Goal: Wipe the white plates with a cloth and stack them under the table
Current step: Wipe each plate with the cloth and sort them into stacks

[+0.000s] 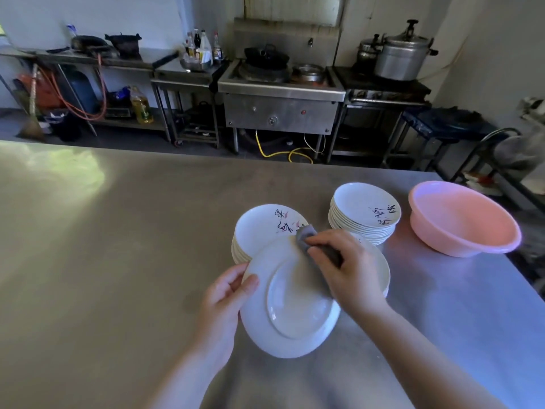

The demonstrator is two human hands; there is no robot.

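From the head camera, the person's right hand (342,261) covers most of the grey cloth (306,236), so only its crumpled far end and a dark strip by the knuckles show; the fingers are curled around it, pressing it onto the upturned white plate (295,302). That plate is held bottom-up above the steel table (118,261), tilted a little, its foot ring facing the camera. The left hand (227,296) grips its left rim, thumb on the underside and fingers hidden behind the plate. Both forearms run out of the bottom edge of the picture. Behind the held plate sits a stack of white plates (259,228), its near side hidden by the plate and the cloth, the top one bearing dark brushed characters I cannot read. A second, taller stack (365,214) stands just to the right and further back, with similar writing on top. Under the right hand the rim of another plate or stack (380,267) peeks out; how many lie there I cannot tell. Near the table's right edge stands a pink plastic basin (463,219); its inside looks bare, though whether it holds water is hard to make out. Across the room, a steel wok stove (280,93) carries a dark wok, and a big lidded metal pot (404,54) stands on the burner to its right.
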